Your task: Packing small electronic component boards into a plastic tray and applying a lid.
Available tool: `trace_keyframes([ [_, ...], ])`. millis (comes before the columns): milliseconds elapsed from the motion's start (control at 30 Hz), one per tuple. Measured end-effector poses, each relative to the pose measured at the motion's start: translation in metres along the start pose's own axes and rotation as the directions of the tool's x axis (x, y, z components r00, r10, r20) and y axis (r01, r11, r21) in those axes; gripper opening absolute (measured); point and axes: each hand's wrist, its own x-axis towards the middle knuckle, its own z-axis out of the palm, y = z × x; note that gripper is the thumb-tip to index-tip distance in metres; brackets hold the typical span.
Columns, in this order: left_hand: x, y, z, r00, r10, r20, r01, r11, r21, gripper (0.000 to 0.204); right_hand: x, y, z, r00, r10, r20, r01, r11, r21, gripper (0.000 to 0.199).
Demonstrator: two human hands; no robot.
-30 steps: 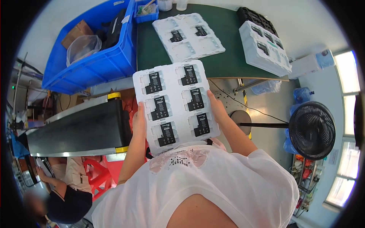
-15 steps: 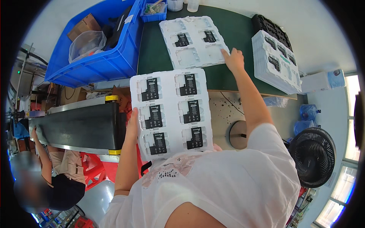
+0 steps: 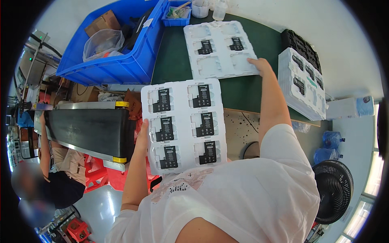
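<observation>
Hands split the load: the left hand (image 3: 142, 131) grips the full tray's (image 3: 184, 125) edge against the chest, while the right hand (image 3: 261, 65) pinches the near-empty tray (image 3: 219, 52) on the worktop (image 3: 174, 60), apparently steadying it.

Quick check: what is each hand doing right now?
Left hand: grips the edge of the full white plastic tray of six black parts.
Right hand: rests on the near corner of the part-filled white tray on the green table.

L hand (image 3: 142, 135) gripping; R hand (image 3: 261, 65) outstretched
</observation>
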Motion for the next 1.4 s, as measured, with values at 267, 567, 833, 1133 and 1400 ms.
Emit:
trace_keyframes([
  [267, 0.01, -0.008, -0.009, 1.0, 0.009, -0.008, -0.009, 1.0, 0.02, 0.069, -0.015, 0.013, -0.072, 0.984, -0.019, 0.18, -0.071, 0.874, 0.48, 0.031],
  [567, 0.006, -0.003, -0.003, 0.997, -0.026, 0.078, 0.033, 0.996, -0.086, 0.065, -0.099, 0.014, -0.08, 0.991, -0.132, -0.008, 0.104, 0.745, 0.658, 0.026],
  [833, 0.021, 0.003, 0.007, 0.985, -0.033, 0.17, 0.058, 0.988, -0.143, 0.069, -0.219, 0.039, -0.011, 0.973, -0.152, 0.176, -0.026, 0.683, 0.73, 0.022],
  [1133, 0.004, 0.025, 0.053, 0.988, -0.042, 0.147, 0.055, 0.994, -0.09, 0.067, -0.313, 0.071, 0.036, 0.987, -0.027, 0.158, -0.014, 0.967, 0.256, 0.031],
  [1400, 0.003, 0.02, 0.054, 0.922, 0.081, 0.379, 0.013, 0.971, -0.239, 0.069, -0.323, 0.06, 0.04, 0.962, -0.155, 0.224, 0.24, 0.87, -0.431, 0.046],
])
